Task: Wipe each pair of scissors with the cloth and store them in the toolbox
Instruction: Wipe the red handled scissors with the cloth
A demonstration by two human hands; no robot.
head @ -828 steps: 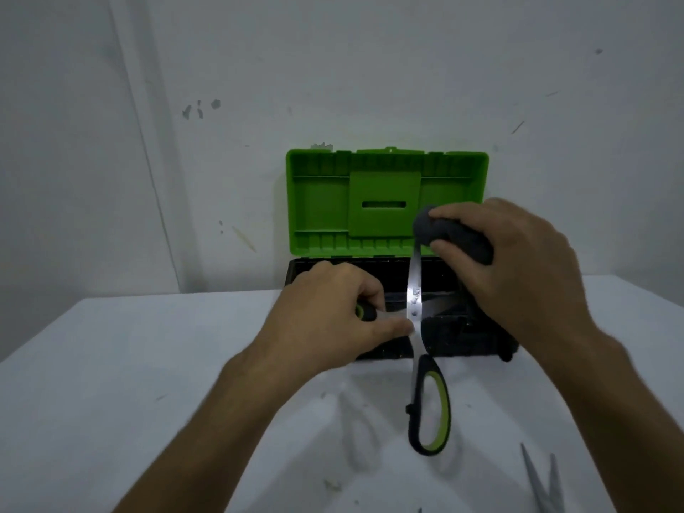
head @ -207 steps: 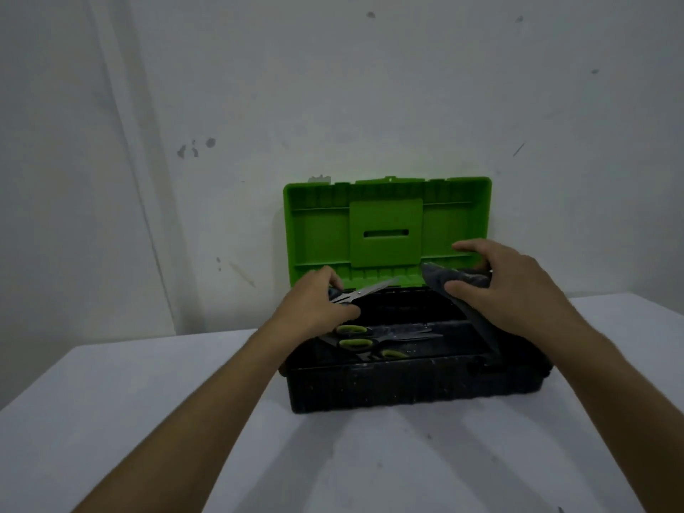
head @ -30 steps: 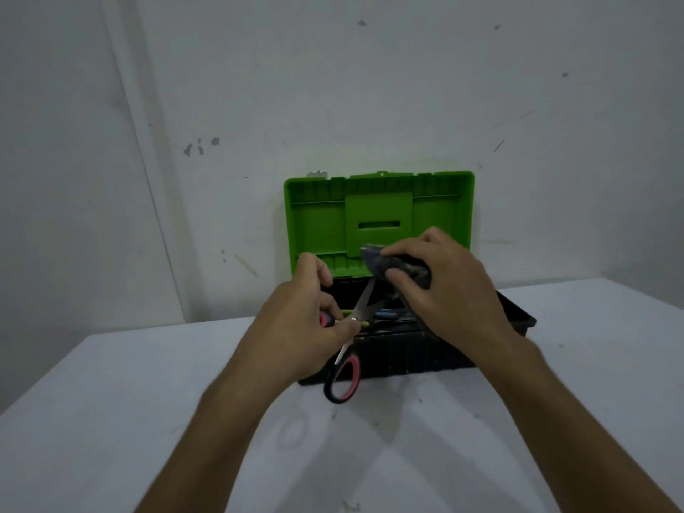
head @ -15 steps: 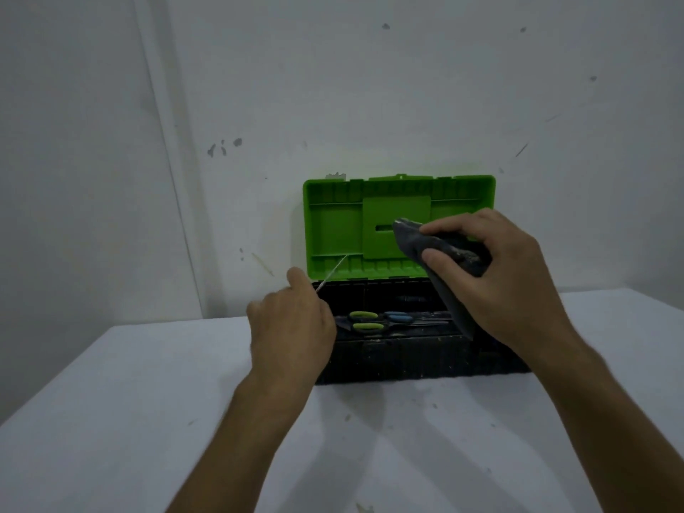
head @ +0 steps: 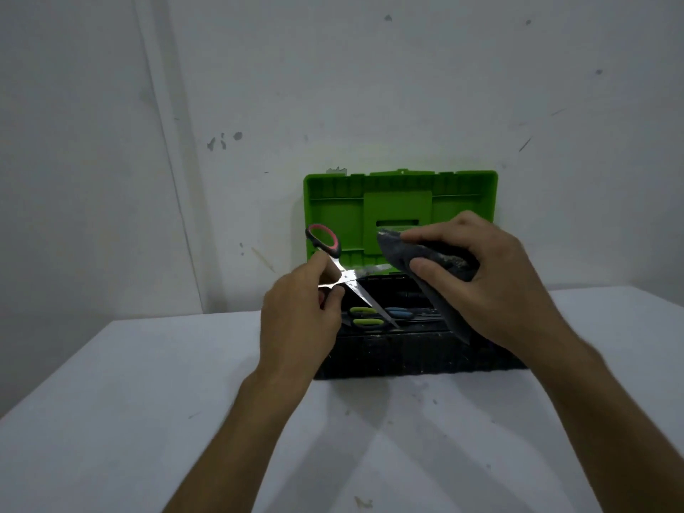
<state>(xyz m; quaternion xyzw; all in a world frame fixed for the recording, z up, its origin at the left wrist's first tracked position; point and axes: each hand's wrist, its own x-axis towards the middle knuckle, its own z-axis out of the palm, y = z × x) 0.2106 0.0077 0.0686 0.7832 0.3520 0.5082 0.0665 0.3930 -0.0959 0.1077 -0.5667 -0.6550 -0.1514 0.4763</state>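
Observation:
My left hand (head: 301,320) grips red-and-black-handled scissors (head: 344,272) spread open above the toolbox. One handle loop points up and left, one blade slants down toward the box, the other blade runs right to the cloth. My right hand (head: 492,279) pinches a dark grey cloth (head: 418,259) against that blade's end; a corner of it hangs down. The black toolbox (head: 407,355) stands against the wall with its green lid (head: 399,205) raised. Inside lie green-handled scissors (head: 364,317) and blue-handled scissors (head: 398,312).
The toolbox rests on a white table (head: 166,420) whose back edge meets a marked white wall (head: 370,87). Small specks of dirt dot the tabletop in front of the box.
The scissors in my left hand have turned over: the red handle now points up and the blades are spread. My right hand has brought the cloth back onto a blade.

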